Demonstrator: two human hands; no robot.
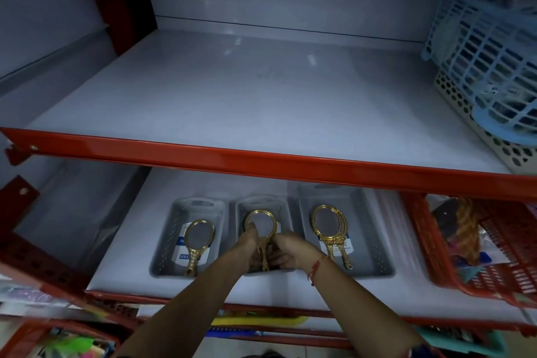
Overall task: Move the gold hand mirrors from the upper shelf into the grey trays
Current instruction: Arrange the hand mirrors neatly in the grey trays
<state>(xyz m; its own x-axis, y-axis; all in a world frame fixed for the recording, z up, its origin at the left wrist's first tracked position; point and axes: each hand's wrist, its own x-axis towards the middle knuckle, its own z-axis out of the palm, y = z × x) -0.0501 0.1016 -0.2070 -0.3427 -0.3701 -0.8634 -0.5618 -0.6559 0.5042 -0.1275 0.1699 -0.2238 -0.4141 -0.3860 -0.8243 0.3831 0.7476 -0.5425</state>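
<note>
Left tray (162,253): 1 gold mirror (198,241) lying flat, handle toward the person.

Middle tray (286,208): mirror in hand (261,229), long axis front-to-back, head away. Left hand (247,244) fingers closed on the rim; right hand (290,251) fingers closed on the handle. Tray lies directly beneath.

Right tray (374,241): stacked mirrors (331,229).

Upper shelf (232,90): no mirrors visible.

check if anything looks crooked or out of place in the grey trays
Nothing is spilled or damaged. The left tray holds one gold mirror and the right tray holds two stacked mirrors, slightly offset. The mirror over the middle tray is in both hands' grip, left hand and right hand, so not yet set down.
</note>
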